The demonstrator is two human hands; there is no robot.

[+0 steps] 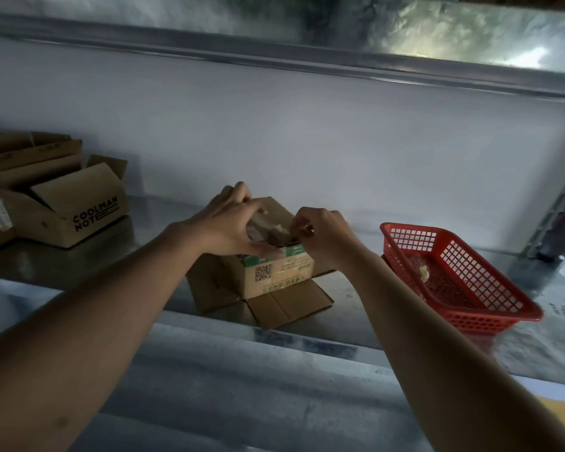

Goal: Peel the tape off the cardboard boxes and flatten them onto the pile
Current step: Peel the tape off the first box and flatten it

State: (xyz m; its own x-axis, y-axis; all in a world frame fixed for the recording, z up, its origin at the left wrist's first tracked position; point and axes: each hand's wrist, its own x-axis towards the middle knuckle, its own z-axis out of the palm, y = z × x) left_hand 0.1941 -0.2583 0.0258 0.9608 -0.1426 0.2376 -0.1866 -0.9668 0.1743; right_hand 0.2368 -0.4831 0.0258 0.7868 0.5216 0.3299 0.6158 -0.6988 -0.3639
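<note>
A small cardboard box with a QR code and green print stands upside down on a metal shelf, its bottom flaps splayed flat around it. My left hand lies over the box's top with spread fingers, the thumb pressing on the near top edge. My right hand pinches a strip of clear tape at the top's right side. The box's top face is mostly hidden under both hands.
A red plastic basket with a crumpled tape scrap inside sits tilted at the right. At the far left, an open "COOLMAN NOTE" box stands among other cardboard boxes. A white back wall and an upper metal shelf enclose the space.
</note>
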